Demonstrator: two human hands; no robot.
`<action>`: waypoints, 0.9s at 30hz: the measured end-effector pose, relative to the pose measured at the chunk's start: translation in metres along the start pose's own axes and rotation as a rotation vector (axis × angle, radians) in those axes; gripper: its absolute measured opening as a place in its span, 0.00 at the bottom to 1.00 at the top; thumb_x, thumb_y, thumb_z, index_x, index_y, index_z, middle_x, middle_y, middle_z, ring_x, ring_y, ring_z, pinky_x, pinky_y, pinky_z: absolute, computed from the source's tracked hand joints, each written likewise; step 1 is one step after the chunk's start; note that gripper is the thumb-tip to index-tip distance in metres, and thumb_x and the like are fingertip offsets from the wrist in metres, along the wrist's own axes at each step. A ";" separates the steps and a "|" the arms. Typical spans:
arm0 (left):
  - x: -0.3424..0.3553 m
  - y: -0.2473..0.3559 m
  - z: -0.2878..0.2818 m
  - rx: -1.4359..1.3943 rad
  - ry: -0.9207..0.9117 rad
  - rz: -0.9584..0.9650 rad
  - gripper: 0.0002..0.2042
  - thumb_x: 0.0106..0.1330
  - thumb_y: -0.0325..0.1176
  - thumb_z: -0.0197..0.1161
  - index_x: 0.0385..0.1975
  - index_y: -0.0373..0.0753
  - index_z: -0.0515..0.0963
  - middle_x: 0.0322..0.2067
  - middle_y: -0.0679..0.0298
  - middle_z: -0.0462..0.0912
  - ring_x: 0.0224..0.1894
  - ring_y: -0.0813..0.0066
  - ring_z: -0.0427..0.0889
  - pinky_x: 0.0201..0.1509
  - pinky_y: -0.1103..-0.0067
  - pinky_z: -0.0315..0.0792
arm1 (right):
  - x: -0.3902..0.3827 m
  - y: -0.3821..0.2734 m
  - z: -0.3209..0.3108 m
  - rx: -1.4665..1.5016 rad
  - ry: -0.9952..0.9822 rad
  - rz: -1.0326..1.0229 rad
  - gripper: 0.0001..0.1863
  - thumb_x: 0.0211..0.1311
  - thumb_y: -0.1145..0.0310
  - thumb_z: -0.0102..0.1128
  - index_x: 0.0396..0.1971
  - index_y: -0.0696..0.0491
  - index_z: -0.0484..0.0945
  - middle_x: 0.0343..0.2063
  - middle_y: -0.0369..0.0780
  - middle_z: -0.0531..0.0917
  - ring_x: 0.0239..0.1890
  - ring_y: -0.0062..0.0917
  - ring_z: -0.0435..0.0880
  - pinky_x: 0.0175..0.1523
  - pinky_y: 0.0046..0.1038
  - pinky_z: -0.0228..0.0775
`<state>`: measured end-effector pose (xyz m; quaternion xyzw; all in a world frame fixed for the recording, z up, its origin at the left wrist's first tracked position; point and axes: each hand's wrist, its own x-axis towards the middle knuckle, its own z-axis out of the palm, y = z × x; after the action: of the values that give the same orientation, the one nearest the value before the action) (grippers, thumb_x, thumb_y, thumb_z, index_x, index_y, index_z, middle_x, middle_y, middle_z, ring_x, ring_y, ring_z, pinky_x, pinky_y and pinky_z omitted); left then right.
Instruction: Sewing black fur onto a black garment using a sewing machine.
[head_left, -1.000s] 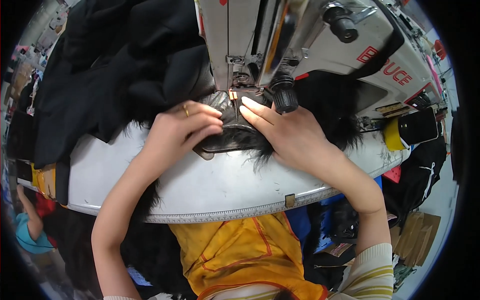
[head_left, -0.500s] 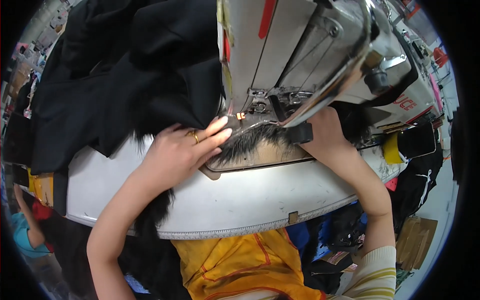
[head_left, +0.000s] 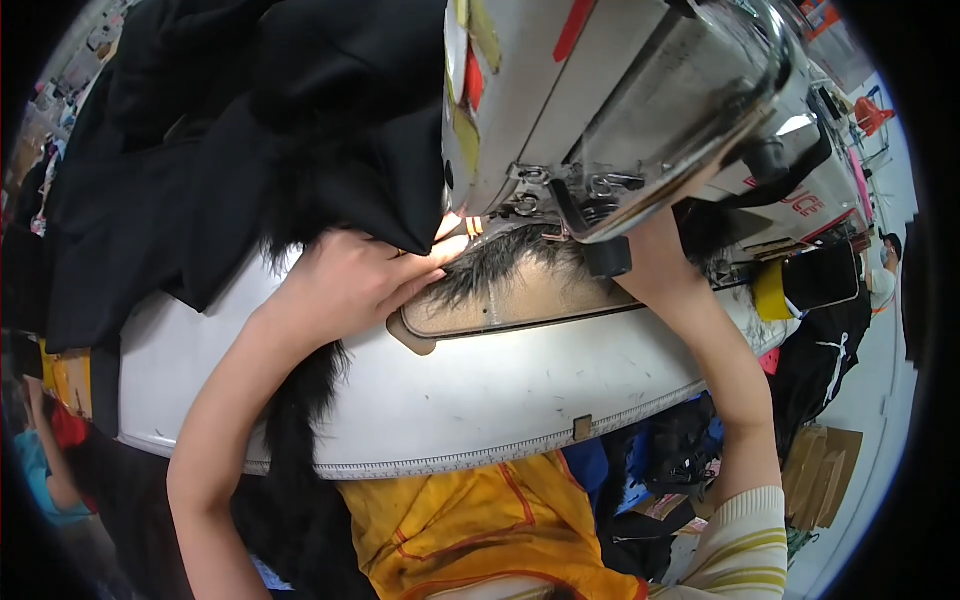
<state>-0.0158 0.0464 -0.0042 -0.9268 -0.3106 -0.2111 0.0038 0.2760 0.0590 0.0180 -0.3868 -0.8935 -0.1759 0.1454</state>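
A sewing machine (head_left: 560, 120) stands in front of me, its needle area lit by a small glow. Under the presser foot runs a strip of black fur trim (head_left: 490, 268). The wide black fabric (head_left: 225, 190) is heaped to the left, and one fold of it reaches over my left hand (head_left: 362, 282). That hand is closed on the black fabric, fingertips close to the needle. My right hand (head_left: 662, 268) reaches behind the machine head at the right end of the fur. Its fingers are hidden there.
The white machine table (head_left: 450, 400) has a measuring tape (head_left: 450, 470) along its near edge. A yellow-and-black item (head_left: 785, 290) stands at the right. Cardboard (head_left: 822, 475) leans at the lower right. Yellow-orange cloth (head_left: 470, 530) covers my lap. At the far left a person's arm (head_left: 60, 465) shows.
The view has shifted slightly. My left fingers, stretched over the fabric before, are now partly covered by its fold. The right hand stays behind the machine head.
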 end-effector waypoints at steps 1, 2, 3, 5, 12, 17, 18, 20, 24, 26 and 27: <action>-0.002 -0.004 0.003 -0.009 0.004 0.004 0.09 0.61 0.39 0.60 0.34 0.43 0.82 0.13 0.63 0.74 0.17 0.66 0.75 0.22 0.74 0.69 | 0.000 0.000 -0.001 0.093 0.000 0.031 0.06 0.39 0.76 0.58 0.21 0.50 0.77 0.20 0.37 0.77 0.29 0.33 0.78 0.32 0.31 0.72; -0.003 -0.004 0.002 -0.011 0.004 0.005 0.09 0.61 0.39 0.60 0.34 0.43 0.82 0.13 0.63 0.74 0.17 0.66 0.75 0.22 0.74 0.69 | 0.000 0.000 -0.001 0.123 0.002 0.033 0.07 0.39 0.76 0.58 0.22 0.50 0.77 0.21 0.37 0.78 0.29 0.33 0.78 0.32 0.31 0.72; -0.003 -0.005 0.003 -0.029 0.011 -0.004 0.09 0.61 0.38 0.60 0.34 0.43 0.82 0.13 0.63 0.74 0.17 0.65 0.75 0.22 0.73 0.69 | -0.001 0.001 0.000 0.149 0.003 0.037 0.07 0.39 0.76 0.57 0.23 0.50 0.77 0.22 0.37 0.78 0.30 0.33 0.78 0.32 0.31 0.72; -0.002 -0.002 0.001 -0.048 0.004 -0.018 0.08 0.62 0.38 0.60 0.33 0.42 0.82 0.14 0.62 0.74 0.17 0.64 0.75 0.22 0.73 0.69 | -0.002 0.003 0.000 0.113 -0.011 0.021 0.09 0.40 0.76 0.56 0.26 0.50 0.77 0.25 0.36 0.78 0.32 0.33 0.78 0.32 0.31 0.73; -0.002 -0.004 0.000 -0.050 -0.047 -0.041 0.10 0.62 0.39 0.59 0.38 0.43 0.82 0.15 0.61 0.75 0.17 0.63 0.75 0.22 0.71 0.69 | -0.001 -0.006 -0.016 0.053 -0.154 0.049 0.11 0.45 0.75 0.56 0.32 0.50 0.78 0.30 0.36 0.79 0.39 0.34 0.78 0.43 0.31 0.73; 0.001 -0.007 -0.012 -0.136 -0.187 -0.076 0.14 0.59 0.39 0.61 0.45 0.45 0.79 0.23 0.59 0.80 0.23 0.62 0.79 0.29 0.72 0.73 | 0.003 -0.031 0.000 0.063 -0.230 -0.038 0.25 0.45 0.78 0.57 0.48 0.47 0.74 0.43 0.38 0.78 0.49 0.35 0.75 0.55 0.30 0.66; -0.001 -0.006 -0.013 -0.160 -0.097 0.014 0.14 0.58 0.38 0.62 0.44 0.44 0.78 0.31 0.61 0.81 0.30 0.62 0.80 0.35 0.72 0.73 | 0.003 -0.030 0.003 0.281 -0.158 0.081 0.27 0.46 0.79 0.56 0.50 0.44 0.72 0.44 0.35 0.77 0.49 0.33 0.75 0.54 0.32 0.67; -0.010 0.004 -0.021 -0.135 -0.048 0.127 0.14 0.57 0.38 0.63 0.41 0.41 0.77 0.47 0.65 0.80 0.47 0.65 0.79 0.50 0.69 0.71 | -0.007 -0.027 -0.012 0.168 -0.201 -0.072 0.26 0.46 0.80 0.54 0.49 0.45 0.73 0.43 0.33 0.77 0.49 0.33 0.75 0.54 0.32 0.68; -0.014 0.025 -0.027 -0.103 -0.061 -0.045 0.12 0.56 0.35 0.64 0.37 0.38 0.75 0.48 0.63 0.79 0.49 0.63 0.78 0.51 0.72 0.69 | -0.010 -0.029 -0.012 0.150 -0.291 -0.129 0.27 0.54 0.74 0.50 0.58 0.45 0.69 0.40 0.38 0.79 0.52 0.33 0.70 0.58 0.34 0.61; -0.003 0.034 -0.020 -0.015 0.009 -0.072 0.11 0.55 0.34 0.65 0.34 0.37 0.75 0.43 0.63 0.81 0.45 0.64 0.78 0.47 0.72 0.71 | -0.008 -0.031 -0.011 0.146 -0.277 -0.139 0.28 0.49 0.77 0.51 0.55 0.47 0.70 0.47 0.34 0.76 0.50 0.31 0.73 0.56 0.33 0.65; 0.001 0.035 -0.015 -0.065 0.036 -0.066 0.10 0.54 0.33 0.65 0.33 0.37 0.75 0.40 0.63 0.81 0.44 0.64 0.78 0.45 0.72 0.72 | -0.006 -0.032 -0.011 0.139 -0.258 -0.139 0.29 0.44 0.81 0.52 0.52 0.48 0.72 0.53 0.30 0.73 0.48 0.29 0.75 0.54 0.32 0.68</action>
<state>-0.0005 0.0166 0.0148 -0.9117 -0.3338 -0.2380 -0.0279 0.2581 0.0300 0.0194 -0.3323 -0.9394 -0.0721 0.0434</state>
